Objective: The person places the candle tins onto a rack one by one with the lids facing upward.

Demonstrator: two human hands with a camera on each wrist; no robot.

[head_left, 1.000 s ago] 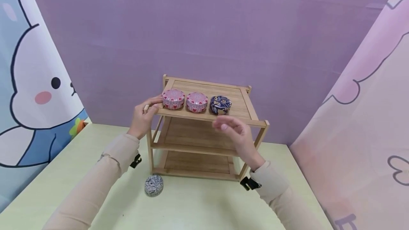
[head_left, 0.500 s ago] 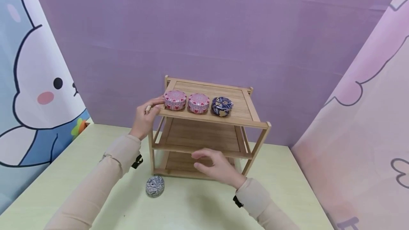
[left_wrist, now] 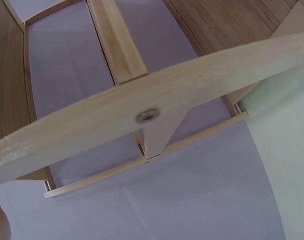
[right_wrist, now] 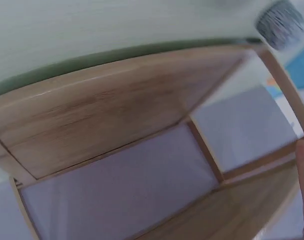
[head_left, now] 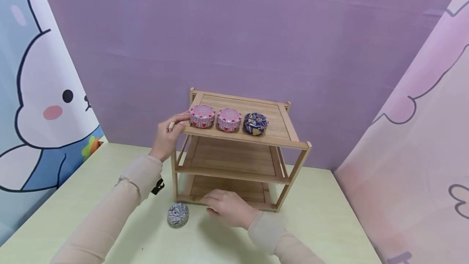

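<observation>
My left hand (head_left: 166, 137) grips the front left corner of a three-tier wooden shelf (head_left: 231, 156), fingertips by the nearest pink tin. On the top tier stand two round pink patterned tins (head_left: 202, 116) and a dark blue tin (head_left: 255, 124) with gold figures, in a row along the front edge. My right hand (head_left: 231, 207), holding nothing, hovers before the bottom tier with its fingers bent loosely to the left. A round grey-and-white patterned tin (head_left: 178, 215) lies on the table left of those fingers, apart from them. It shows blurred in the right wrist view.
The shelf stands on a pale green table (head_left: 128, 231), near a purple backdrop (head_left: 249, 36). A cartoon-printed panel (head_left: 51, 93) closes off the left side, and a pink-and-white one (head_left: 421, 154) the right. The shelf's right front post (head_left: 293, 178) stands near the right forearm.
My right hand has come down from beside the blue tin, moving left and toward the grey tin. The left hand has stayed at the shelf's corner. The tins have not moved.
</observation>
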